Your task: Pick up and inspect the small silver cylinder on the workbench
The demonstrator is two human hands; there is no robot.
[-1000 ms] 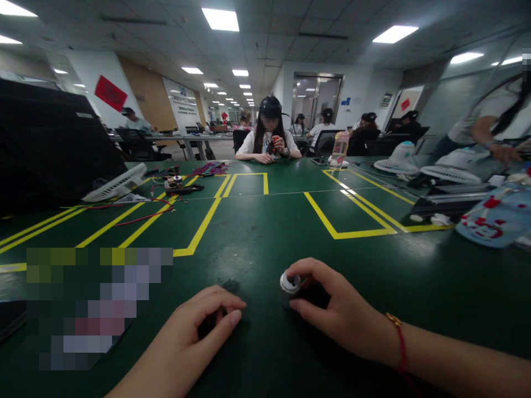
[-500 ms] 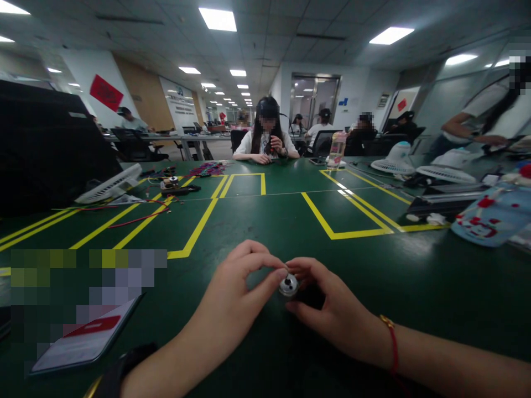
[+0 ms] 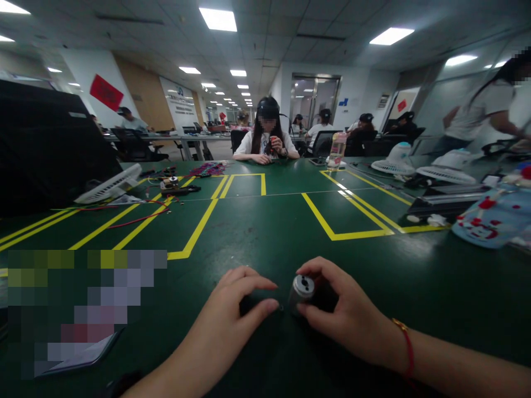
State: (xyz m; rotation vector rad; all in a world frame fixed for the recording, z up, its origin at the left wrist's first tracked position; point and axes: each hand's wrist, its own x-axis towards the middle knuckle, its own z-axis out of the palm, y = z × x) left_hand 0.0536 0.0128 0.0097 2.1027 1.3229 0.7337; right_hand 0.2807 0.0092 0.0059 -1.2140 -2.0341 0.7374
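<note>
A silver metal cylinder [image 3: 304, 286], which looks like a small motor, stands nearly upright before me with dark holes in its top face. My right hand [image 3: 338, 307] curls its thumb and fingers around the cylinder's side. Left of it, my left hand [image 3: 240, 304] holds nothing, its thumb and index finger apart. By the left thumb tip is a tiny object [image 3: 281, 307], too small to name. The cylinder's lower part is in shadow and partly behind the right thumb.
A partly blurred phone [image 3: 89, 356] lies at the left on the green table [image 3: 249, 232]. Farther left are a white fan [image 3: 110, 185], red wires [image 3: 141, 219] and electronic parts [image 3: 170, 185]. A blue container [image 3: 483, 221] and two fans stand right. A person [image 3: 265, 141] sits opposite.
My left hand has left the cylinder's top and moved left and down, its fingers parting. My right hand and the cylinder have shifted slightly right, showing more of the cylinder's side.
</note>
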